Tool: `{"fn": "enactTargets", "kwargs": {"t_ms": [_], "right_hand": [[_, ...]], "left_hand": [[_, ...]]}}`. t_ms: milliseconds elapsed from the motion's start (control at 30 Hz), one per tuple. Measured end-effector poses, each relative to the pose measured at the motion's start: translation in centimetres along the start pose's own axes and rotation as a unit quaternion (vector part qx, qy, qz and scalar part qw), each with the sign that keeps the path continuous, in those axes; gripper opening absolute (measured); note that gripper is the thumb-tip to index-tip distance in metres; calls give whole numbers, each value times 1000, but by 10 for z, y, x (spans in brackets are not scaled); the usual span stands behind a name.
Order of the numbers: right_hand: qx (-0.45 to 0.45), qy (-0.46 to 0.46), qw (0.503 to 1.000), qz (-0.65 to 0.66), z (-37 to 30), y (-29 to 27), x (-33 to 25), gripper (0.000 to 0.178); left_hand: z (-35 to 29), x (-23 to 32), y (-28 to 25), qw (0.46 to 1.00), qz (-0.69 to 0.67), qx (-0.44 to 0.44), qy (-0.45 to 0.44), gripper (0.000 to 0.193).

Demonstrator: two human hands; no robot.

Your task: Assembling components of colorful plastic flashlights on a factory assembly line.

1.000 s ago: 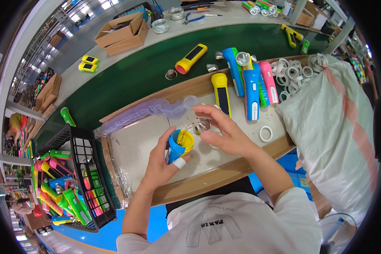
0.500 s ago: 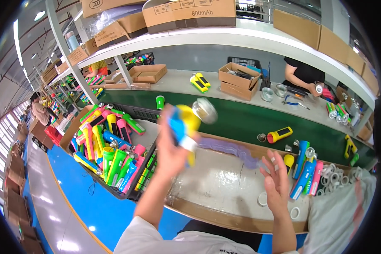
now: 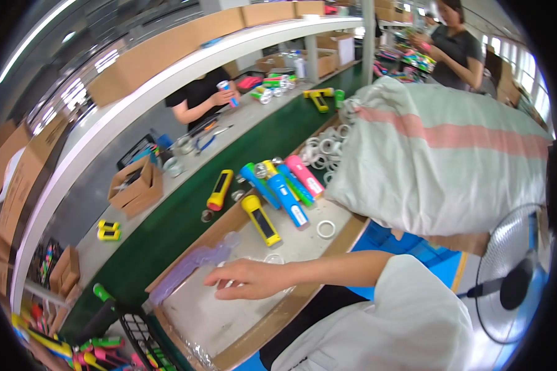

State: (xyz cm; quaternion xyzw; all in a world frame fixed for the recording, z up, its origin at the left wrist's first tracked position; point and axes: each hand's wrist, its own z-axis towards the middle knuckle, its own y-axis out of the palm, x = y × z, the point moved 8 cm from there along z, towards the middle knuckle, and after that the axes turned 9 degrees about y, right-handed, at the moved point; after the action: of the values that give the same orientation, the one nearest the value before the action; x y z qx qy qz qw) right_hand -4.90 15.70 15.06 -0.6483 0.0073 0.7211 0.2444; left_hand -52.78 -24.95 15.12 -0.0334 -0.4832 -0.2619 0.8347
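Note:
My right hand (image 3: 244,279) reaches in from the right over the shallow cardboard tray (image 3: 192,321). Its fingers are apart and slightly bent, with white bands on them and nothing else in them. Beyond it lies a crumpled purple plastic strip (image 3: 189,269). A yellow flashlight (image 3: 261,221) with a dark panel rests in the tray, near blue flashlights (image 3: 288,201) and a pink one (image 3: 304,176). A white ring (image 3: 325,229) lies near the tray's right end. At the lower left rim, a blurred skin-toned shape (image 3: 42,353) beside colourful flashlights may be my left hand; its fingers cannot be made out.
A large pale sack (image 3: 439,142) stands at the right, with a fan (image 3: 513,278) below it. White rings (image 3: 323,148) are heaped beside the sack. A black crate (image 3: 139,337) stands lower left. Across the green strip, a co-worker's hand (image 3: 224,96) holds a flashlight.
The view has swung right. My left hand, earlier holding a yellow-and-blue flashlight near the crate, has left the middle of the view. My right hand has turned palm down over the tray.

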Motion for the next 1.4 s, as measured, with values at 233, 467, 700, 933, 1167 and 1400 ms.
{"fn": "enactTargets", "kwargs": {"t_ms": [233,467,700,933,1167,1400], "right_hand": [[30,20,972,233,28,44,0,72],[7,-34,929,367,41,30,-11,34],[50,71,945,314,-4,18,25,25],[242,-3,970,-14,-18,-42,24,22],[166,39,962,-215,-1,-20,6,42],[141,-142,919,-339,-21,34,7,70]], "left_hand": [[-111,75,327,987,132,-83,31,66],[-217,44,415,873,220,-419,119,69],[-223,14,425,940,134,-306,72,77],[-254,4,462,846,216,-420,249,74],[-284,-22,488,939,-10,-341,-41,52],[-321,-83,452,921,-11,-387,-43,57]]}}
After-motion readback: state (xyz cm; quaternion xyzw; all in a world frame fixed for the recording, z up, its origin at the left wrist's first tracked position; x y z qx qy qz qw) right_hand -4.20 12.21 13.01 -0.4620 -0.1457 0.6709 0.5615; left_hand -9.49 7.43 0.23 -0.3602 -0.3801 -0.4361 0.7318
